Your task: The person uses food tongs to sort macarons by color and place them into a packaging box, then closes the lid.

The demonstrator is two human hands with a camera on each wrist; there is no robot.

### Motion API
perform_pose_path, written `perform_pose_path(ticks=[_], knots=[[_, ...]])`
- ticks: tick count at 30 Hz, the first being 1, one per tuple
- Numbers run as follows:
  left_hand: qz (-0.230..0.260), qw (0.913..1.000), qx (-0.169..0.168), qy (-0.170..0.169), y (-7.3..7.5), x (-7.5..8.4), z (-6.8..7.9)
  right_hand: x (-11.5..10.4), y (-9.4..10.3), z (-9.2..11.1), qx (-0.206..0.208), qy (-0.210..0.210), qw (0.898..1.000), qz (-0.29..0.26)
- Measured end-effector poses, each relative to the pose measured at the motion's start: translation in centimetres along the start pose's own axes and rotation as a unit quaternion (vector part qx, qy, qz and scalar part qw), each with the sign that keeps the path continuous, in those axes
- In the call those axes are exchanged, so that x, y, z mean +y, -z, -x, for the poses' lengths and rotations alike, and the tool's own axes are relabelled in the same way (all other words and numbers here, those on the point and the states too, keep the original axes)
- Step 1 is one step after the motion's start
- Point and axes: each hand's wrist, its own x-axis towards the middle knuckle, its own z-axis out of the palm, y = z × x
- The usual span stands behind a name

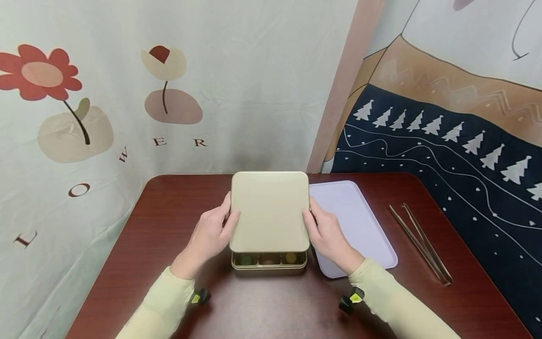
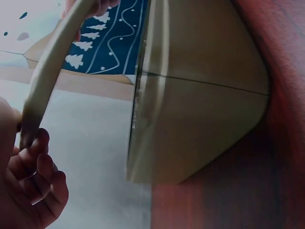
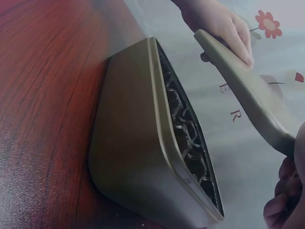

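Both hands hold a gold square tin lid point(image 1: 270, 212) by its opposite side edges, thumbs on top. My left hand point(image 1: 211, 230) grips the left edge, and my right hand point(image 1: 330, 233) grips the right edge. Below stands the matching gold tin point(image 1: 269, 271) on the table; both wrist views show a gap between lid and tin. A divided insert point(image 3: 183, 129) shows at the tin's open top. Along its front row, small round pieces point(image 1: 290, 257) in green, brown and yellow sit in compartments; the lid hides the others in the head view.
A pale lilac tray point(image 1: 360, 221) lies to the right of the tin, partly behind my right hand. Metal tongs point(image 1: 421, 245) rest farther right on the dark red wooden table point(image 1: 169, 207). Printed curtains point(image 1: 254, 94) hang behind and beside the table.
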Motion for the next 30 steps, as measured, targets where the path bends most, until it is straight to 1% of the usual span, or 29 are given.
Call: perform_pose_path(ticks=[4, 7, 13, 17, 23, 30], knots=[[-0.001, 0.9998, -0.019, 0.008, -0.3, -0.4, 0.3, 0.0, -0.4, 0.2, -0.040, -0.030, 0.999, 0.017], [0.003, 0.9990, -0.037, 0.023, -0.5, -0.8, 0.5, 0.2, -0.8, 0.4, -0.064, -0.053, 0.996, 0.021], [0.013, 0.9934, -0.092, 0.067, -1.2, -1.2, 0.8, 0.5, -1.7, 0.8, -0.096, -0.096, 0.990, 0.039], [0.008, 0.9896, -0.117, 0.083, -1.6, -1.3, 1.0, 0.6, -2.0, 1.0, -0.106, -0.116, 0.986, 0.062], [-0.007, 0.9857, -0.137, 0.098, -2.2, -1.5, 1.5, 0.9, -2.3, 0.9, -0.125, -0.130, 0.980, 0.082], [-0.009, 0.9843, -0.141, 0.105, -2.6, -1.6, 2.0, 1.1, -2.6, 1.2, -0.144, -0.149, 0.975, 0.080]])
